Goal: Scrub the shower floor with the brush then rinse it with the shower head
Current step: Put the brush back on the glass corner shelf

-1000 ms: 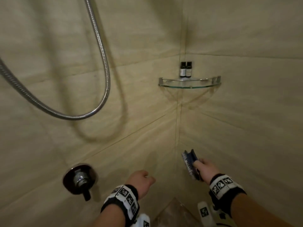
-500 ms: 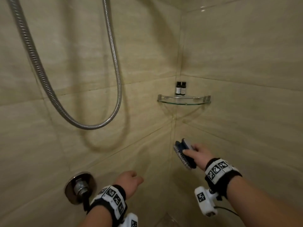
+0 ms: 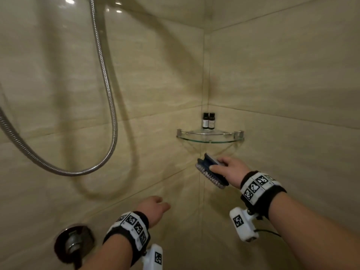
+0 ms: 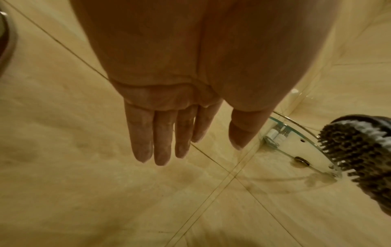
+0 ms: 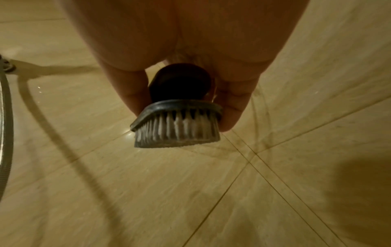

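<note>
1. The right hand (image 3: 231, 171) grips the brush (image 3: 211, 173) just below the glass shelf (image 3: 210, 137).
2. Its long axis slants toward the corner; bristles seemingly face down-left.
3. The left hand (image 3: 153, 209) hangs free, fingers straight, empty.

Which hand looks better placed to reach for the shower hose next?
The left hand, probably. It is free with straight fingers and sits on the side of the shower hose. The right hand grips the brush under the glass shelf.

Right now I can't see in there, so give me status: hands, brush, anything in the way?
Right hand grips brush. Left hand open, empty. Hose hangs left.
</note>
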{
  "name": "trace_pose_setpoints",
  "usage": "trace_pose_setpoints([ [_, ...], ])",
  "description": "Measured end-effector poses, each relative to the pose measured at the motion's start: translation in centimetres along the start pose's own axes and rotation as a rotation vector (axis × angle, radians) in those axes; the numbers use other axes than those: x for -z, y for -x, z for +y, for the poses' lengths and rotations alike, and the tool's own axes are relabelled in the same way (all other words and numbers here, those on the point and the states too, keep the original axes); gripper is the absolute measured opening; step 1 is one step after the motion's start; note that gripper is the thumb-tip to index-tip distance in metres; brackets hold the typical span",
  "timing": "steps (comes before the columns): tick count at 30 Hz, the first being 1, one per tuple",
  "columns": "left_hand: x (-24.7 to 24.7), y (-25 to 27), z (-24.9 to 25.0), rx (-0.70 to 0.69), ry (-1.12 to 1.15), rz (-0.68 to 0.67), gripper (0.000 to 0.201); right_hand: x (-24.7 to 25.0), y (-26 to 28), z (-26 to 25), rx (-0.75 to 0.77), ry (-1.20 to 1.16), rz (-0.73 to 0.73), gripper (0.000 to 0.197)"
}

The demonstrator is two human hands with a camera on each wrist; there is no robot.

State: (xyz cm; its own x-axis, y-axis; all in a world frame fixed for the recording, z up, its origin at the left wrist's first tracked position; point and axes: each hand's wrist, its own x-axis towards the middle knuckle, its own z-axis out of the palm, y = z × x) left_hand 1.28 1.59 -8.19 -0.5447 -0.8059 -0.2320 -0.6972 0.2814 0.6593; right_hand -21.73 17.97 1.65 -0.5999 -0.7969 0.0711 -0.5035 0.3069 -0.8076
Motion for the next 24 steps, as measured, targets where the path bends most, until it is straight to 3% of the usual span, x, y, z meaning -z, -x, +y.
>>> trace_pose_setpoints([
  [6, -0.9, -0.9, 3.0, 0.025, -0.011, 0.04, 0.067, 1.8, -3.9, -0.6, 0.038, -0.104, -0.106, 0.021],
  [13, -0.2, -0.5, 2.2, 0.097, -0.024, 0.095, 0.066, 1.2, -6.3, -2.2, 0.006, -0.33, -0.118, 0.037],
  [17, 0.8, -0.5, 1.0, 0.121, 0.004, 0.108, 0.067, 2.0, -7.4, -3.9, 0.053, -0.359, -0.06, 0.039],
  [21, 1.7, -0.7, 0.0, 0.126, -0.007, 0.121, 0.064, 3.0, -9.0, -5.4, 0.133, -0.257, 0.05, 0.051],
  [24, 2.2, -0.8, -0.6, 0.131, -0.007, 0.115, 0.064, 2.8, -9.8, -6.1, 0.108, -0.345, 0.096, 0.067],
])
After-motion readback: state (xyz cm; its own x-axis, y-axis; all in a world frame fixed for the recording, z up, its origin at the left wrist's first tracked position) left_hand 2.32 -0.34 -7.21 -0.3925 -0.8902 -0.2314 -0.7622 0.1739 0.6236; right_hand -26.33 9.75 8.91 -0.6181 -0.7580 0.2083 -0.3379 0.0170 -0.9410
